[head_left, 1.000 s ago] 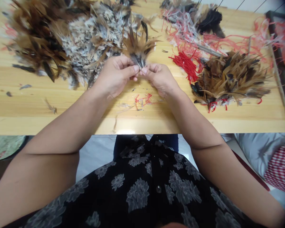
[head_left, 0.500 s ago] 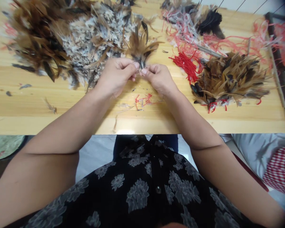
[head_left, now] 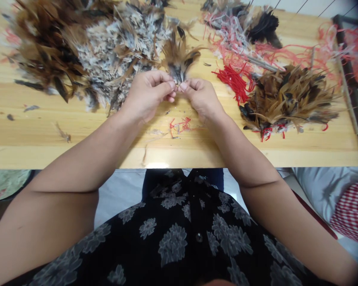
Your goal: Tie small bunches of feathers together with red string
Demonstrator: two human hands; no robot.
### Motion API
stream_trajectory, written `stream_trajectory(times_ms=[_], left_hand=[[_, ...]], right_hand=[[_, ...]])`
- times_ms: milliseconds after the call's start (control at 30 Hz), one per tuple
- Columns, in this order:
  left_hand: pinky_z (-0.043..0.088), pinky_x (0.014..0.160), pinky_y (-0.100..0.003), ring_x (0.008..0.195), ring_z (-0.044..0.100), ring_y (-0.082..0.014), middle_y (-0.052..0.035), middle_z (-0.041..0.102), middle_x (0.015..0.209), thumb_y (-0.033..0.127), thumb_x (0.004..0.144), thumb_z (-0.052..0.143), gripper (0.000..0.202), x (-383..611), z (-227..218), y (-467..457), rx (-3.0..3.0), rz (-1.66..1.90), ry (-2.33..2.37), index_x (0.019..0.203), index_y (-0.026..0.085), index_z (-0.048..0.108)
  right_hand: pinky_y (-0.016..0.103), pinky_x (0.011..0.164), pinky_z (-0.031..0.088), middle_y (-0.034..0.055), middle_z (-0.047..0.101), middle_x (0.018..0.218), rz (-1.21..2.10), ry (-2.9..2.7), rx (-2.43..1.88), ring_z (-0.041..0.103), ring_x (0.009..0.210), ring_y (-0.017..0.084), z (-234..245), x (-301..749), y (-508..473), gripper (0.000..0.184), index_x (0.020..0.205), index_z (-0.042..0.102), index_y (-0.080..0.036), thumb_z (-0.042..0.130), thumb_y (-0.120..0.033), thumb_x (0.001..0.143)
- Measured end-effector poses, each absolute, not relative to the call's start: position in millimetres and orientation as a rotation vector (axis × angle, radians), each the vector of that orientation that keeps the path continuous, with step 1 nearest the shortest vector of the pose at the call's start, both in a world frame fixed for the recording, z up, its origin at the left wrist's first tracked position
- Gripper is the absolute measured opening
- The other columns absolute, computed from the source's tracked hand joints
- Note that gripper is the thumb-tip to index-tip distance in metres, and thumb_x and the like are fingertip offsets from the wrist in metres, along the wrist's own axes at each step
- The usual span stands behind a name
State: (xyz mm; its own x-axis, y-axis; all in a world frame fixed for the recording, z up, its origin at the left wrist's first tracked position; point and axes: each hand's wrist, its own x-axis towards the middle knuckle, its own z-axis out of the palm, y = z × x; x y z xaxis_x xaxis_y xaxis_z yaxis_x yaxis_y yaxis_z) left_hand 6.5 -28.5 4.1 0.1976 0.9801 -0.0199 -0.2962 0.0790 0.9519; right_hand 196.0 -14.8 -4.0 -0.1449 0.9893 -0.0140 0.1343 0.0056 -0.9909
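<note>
A small bunch of brown and black feathers (head_left: 179, 55) stands fanned out, tips away from me, just above the wooden table (head_left: 24, 153). My left hand (head_left: 152, 91) pinches its base between thumb and fingers from the left. From the other side, my right hand (head_left: 201, 95) pinches the same base, the two thumbs almost touching. Whatever lies between the fingertips besides the quills is too small to make out. Close to my left hand is a big heap of loose brown and grey-white feathers (head_left: 107, 51). Below the hands lie tangled red thread scraps (head_left: 180, 125).
Right of my hands are a bundle of cut red strings (head_left: 235, 81) and a pile of brown feather bunches (head_left: 289, 99) with red ties. Behind them lie pink and white strands (head_left: 226, 33) and black feathers (head_left: 264, 28). A dark-framed tray (head_left: 350, 75) stands at the right edge.
The feather bunch has shifted slightly to the right and turned a little. The fingers of both hands have moved slightly at its base; the rest looks the same.
</note>
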Motion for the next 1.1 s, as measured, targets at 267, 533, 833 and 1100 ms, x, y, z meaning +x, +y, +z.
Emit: stream_trajectory(times_ms=[267, 533, 833, 1100], left_hand=[[0.062, 0.084, -0.036, 0.103, 0.086, -0.0270, -0.0032, 0.084, 0.083, 0.036, 0.108, 0.106, 0.034, 11.4, 13.5, -31.0, 1.040, 1.156, 0.989, 0.091, 0.029, 0.078], [0.059, 0.086, -0.030, 0.098, 0.080, -0.0196, 0.0040, 0.071, 0.076, 0.028, 0.108, 0.116, 0.050, 3.6, -1.2, -21.8, 0.949, 1.098, 0.842, 0.096, 0.026, 0.067], [0.056, 0.090, -0.030, 0.086, 0.069, -0.0158, 0.0068, 0.076, 0.082, 0.009, 0.115, 0.102, 0.035, 7.3, -12.6, -22.4, 1.033, 1.167, 0.914, 0.100, 0.023, 0.074], [0.062, 0.093, -0.031, 0.101, 0.084, -0.0222, 0.0042, 0.076, 0.083, 0.014, 0.114, 0.100, 0.031, 8.3, -8.9, -23.1, 1.196, 1.143, 1.082, 0.100, 0.026, 0.075]], right_hand=[[0.030, 0.100, 0.070, 0.0022, 0.075, 0.092, 1.252, -1.392, -1.288, 0.078, 0.106, 0.020, -0.3, 192.4, -19.9, 0.058, 0.087, 0.062, -0.026, 0.097, -0.062, 0.115], [0.030, 0.103, 0.069, 0.0012, 0.076, 0.092, 1.277, -1.378, -1.271, 0.078, 0.107, 0.020, -0.6, 188.7, -21.2, 0.056, 0.086, 0.062, -0.025, 0.097, -0.057, 0.116], [0.029, 0.101, 0.064, -0.0002, 0.071, 0.090, 1.196, -1.390, -1.313, 0.074, 0.104, 0.020, -10.7, 188.0, -16.4, 0.054, 0.086, 0.062, -0.026, 0.100, -0.055, 0.112], [0.032, 0.102, 0.060, -0.0033, 0.062, 0.083, 1.104, -1.422, -1.440, 0.063, 0.090, 0.018, -10.0, 184.6, -12.9, 0.043, 0.084, 0.067, -0.024, 0.083, -0.030, 0.123]])
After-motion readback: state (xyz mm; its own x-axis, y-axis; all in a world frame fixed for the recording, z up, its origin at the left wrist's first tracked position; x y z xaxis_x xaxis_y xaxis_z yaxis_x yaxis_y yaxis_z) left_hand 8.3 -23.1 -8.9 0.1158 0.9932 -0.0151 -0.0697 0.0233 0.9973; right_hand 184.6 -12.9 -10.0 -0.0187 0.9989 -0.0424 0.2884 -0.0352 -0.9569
